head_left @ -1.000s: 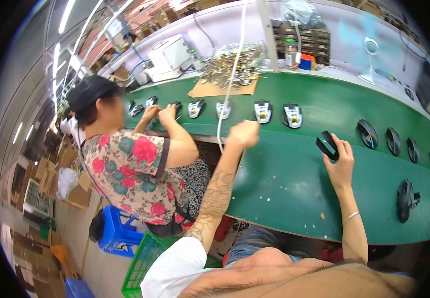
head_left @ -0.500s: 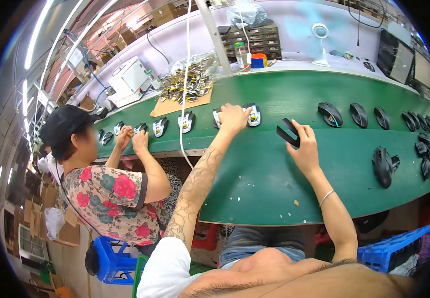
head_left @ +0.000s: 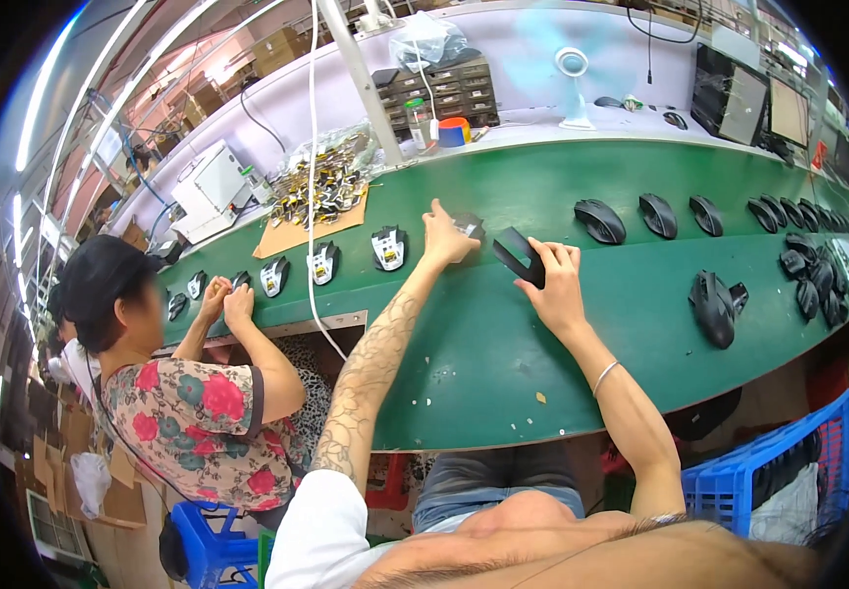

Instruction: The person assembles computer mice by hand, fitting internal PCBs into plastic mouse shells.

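Observation:
My left hand reaches forward over the green bench, its fingers closed on a computer mouse that is blurred and partly covered. In my right hand is a thin black plastic cover, gripped between thumb and fingers a little above the bench, just right of that mouse. To the left of my left hand an opened mouse with a white and yellow inside lies on the bench. More opened mice stretch in a row toward the person on my left.
A person in a floral shirt works at the left with both hands on a small part. Black mice line the right side, near a heap of dark shells. A white cable hangs down. Small parts lie on cardboard.
The view has turned slightly right, so the bench appears shifted left. My left hand has gone from reaching across two opened mice to the right-hand one. My right hand still holds the cover.

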